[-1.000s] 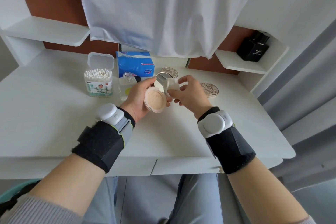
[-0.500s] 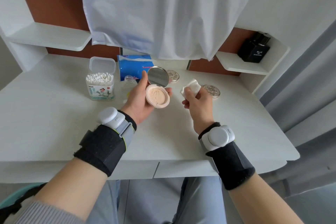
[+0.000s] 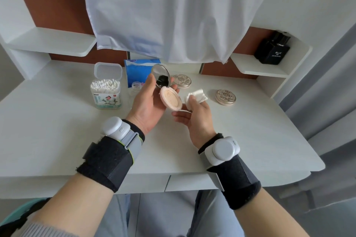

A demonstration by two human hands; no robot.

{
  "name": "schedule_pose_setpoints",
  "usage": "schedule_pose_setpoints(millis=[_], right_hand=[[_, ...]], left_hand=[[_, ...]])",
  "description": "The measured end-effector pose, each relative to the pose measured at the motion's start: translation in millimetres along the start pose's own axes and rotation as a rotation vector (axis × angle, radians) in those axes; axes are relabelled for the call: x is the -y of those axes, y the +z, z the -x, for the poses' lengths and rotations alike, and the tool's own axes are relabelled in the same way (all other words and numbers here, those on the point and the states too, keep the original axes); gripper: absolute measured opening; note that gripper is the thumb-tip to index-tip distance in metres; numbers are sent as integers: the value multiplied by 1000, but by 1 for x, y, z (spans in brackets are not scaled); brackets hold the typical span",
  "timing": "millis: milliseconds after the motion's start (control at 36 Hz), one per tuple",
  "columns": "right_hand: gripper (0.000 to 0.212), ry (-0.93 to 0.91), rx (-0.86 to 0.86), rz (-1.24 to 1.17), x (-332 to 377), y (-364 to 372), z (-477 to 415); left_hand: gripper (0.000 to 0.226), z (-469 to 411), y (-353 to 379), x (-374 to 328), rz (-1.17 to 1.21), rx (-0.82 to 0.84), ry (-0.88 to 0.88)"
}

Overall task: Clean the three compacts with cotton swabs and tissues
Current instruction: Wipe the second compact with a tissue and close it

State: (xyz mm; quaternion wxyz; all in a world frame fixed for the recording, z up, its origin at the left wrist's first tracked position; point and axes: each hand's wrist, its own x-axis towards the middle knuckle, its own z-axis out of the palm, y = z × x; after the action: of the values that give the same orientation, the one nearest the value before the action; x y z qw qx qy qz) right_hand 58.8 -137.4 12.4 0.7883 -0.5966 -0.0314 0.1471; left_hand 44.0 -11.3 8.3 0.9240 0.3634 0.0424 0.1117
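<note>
My left hand (image 3: 148, 104) holds an open compact (image 3: 171, 98) above the desk, its pink powder pan facing up and its round mirror lid raised behind it. My right hand (image 3: 196, 119) grips a folded white tissue (image 3: 198, 96) just to the right of the pan, close to its rim. Two closed compacts with embossed metal lids lie on the desk: one (image 3: 182, 81) behind the raised mirror, the other (image 3: 225, 97) to the right of the tissue.
An open box of cotton swabs (image 3: 106, 92) stands at the left, a blue tissue pack (image 3: 137, 71) behind it, a small clear bottle (image 3: 136, 87) between them. A white cloth hangs over the back. A black perfume bottle (image 3: 272, 50) sits on the right shelf.
My right hand pulled the tissue away from the mirror lid to the right, then came back beside the powder pan. My left hand tilted the compact so the mirror faces me.
</note>
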Motion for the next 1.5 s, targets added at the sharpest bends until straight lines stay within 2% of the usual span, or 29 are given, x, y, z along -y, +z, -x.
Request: schedule_pose_setpoints(millis=[83, 167, 222, 444, 556, 722, 944, 1000, 1083, 1222, 1389, 1500], right_hand=[[18, 63, -37, -143, 2, -5, -5], [18, 85, -64, -264, 3, -9, -10], [20, 77, -75, -311, 2, -12, -12], [23, 34, -77, -319, 3, -15, -12], [20, 35, -108, -324, 2, -16, -13], [19, -21, -121, -303, 0, -17, -13], [17, -50, -112, -258, 1, -21, -14], [18, -62, -114, -241, 1, -23, -14], [23, -74, -132, -195, -1, -22, -14], [24, -108, -164, -95, -3, -23, -13], [22, -114, -207, -38, -3, -25, -15], [36, -91, -238, 18, -6, -23, -17]], left_hand=[[59, 1, 1, 0, -38, 49, 79], [45, 0, 0, 1, -81, 99, 113], [45, 2, 2, 1, -134, 125, 137], [72, 7, 5, 4, -312, 285, 109], [76, 8, 6, 5, -390, 331, 121], [70, 9, 5, 6, -447, 362, 140], [65, 11, 4, 9, -645, 404, 127], [57, 10, 4, 10, -694, 427, 126], [44, 12, 6, 11, -818, 460, 155], [44, 11, 4, 18, -1031, 514, 213], [43, 11, 3, 19, -1059, 519, 224], [38, 12, 4, 19, -1049, 514, 204]])
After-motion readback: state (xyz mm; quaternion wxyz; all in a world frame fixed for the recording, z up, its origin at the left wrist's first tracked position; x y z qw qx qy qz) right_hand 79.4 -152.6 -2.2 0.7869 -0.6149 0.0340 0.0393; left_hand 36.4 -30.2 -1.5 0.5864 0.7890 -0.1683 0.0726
